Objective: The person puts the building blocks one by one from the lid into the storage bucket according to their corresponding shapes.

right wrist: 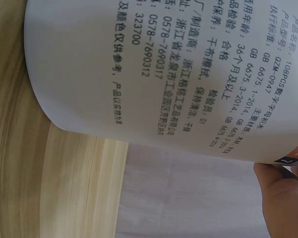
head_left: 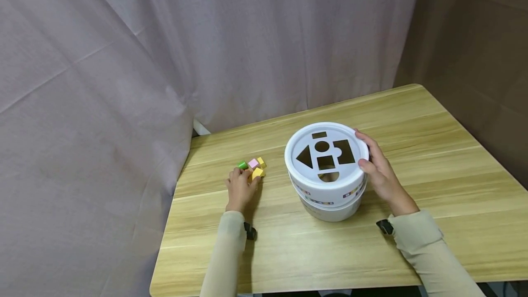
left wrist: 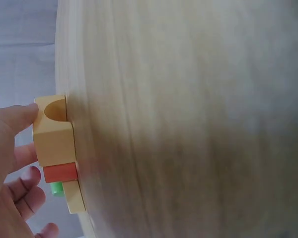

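Note:
My left hand (head_left: 240,190) is at a small cluster of toy blocks on the table. Its thumb and index finger pinch a yellow arch block (left wrist: 54,144) with a half-round notch. Beyond that block are a pink-red block (left wrist: 60,172), a green block (head_left: 242,165) and another yellow block (left wrist: 74,196). My right hand (head_left: 381,175) grips the rim of a white bucket (head_left: 330,212) on its right side, thumb over the edge. Shaped holes, among them a triangle, a circle and a square, are cut in the bucket's lid (head_left: 303,136). Printed text covers the bucket's side in the right wrist view.
The bucket stands upright on a wood-grain table (head_left: 433,159), right of the blocks. A pale curtain (head_left: 255,49) hangs along the table's back and left edges. A brown panel (head_left: 474,35) borders the right side.

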`<state>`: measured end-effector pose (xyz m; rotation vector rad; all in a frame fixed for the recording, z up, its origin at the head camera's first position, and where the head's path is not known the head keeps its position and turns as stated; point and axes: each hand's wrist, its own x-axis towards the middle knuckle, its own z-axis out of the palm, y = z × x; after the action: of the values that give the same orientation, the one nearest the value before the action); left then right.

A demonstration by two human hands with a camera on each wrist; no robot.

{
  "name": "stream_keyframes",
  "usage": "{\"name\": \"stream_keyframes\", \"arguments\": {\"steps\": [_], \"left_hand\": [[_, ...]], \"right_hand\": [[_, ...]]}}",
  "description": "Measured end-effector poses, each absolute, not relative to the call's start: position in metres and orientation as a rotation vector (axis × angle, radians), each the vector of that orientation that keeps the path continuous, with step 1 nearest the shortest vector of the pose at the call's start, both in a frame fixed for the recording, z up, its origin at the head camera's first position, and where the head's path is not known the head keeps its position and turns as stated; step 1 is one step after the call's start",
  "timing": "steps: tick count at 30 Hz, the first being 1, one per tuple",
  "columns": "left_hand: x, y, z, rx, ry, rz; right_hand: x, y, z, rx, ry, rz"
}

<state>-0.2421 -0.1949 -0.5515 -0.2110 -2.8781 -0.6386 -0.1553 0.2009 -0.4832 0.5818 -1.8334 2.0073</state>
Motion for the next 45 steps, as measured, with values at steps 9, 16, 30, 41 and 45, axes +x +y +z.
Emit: {"name": "stream_keyframes", "arguments": {"steps": [9, 16, 30, 41, 45], "left_hand": [[-0.236, -0.179, -0.549, -0.256, -2.911, -0.63], [-0.23, -0.166, -0.547, -0.306, -2.952, -0.518], [-0.22, -0.177, -0.527, -0.561, -2.988, -0.789], [-0.22, -0.192, -0.536, -0.853, -2.892, -0.713], [-0.221, -0.19, -0.535, -0.838, -2.873, -0.694]], "right_hand": [[-0.156, 0.202, -0.484, 0.607, -1.806, 2.019], [-0.156, 0.202, -0.486, 0.612, -1.812, 2.012], [-0.156, 0.203, -0.485, 0.585, -1.848, 2.029], [-0.156, 0.201, -0.483, 0.595, -1.812, 2.028], [-0.155, 0.201, -0.483, 0.598, -1.81, 2.035]]}}
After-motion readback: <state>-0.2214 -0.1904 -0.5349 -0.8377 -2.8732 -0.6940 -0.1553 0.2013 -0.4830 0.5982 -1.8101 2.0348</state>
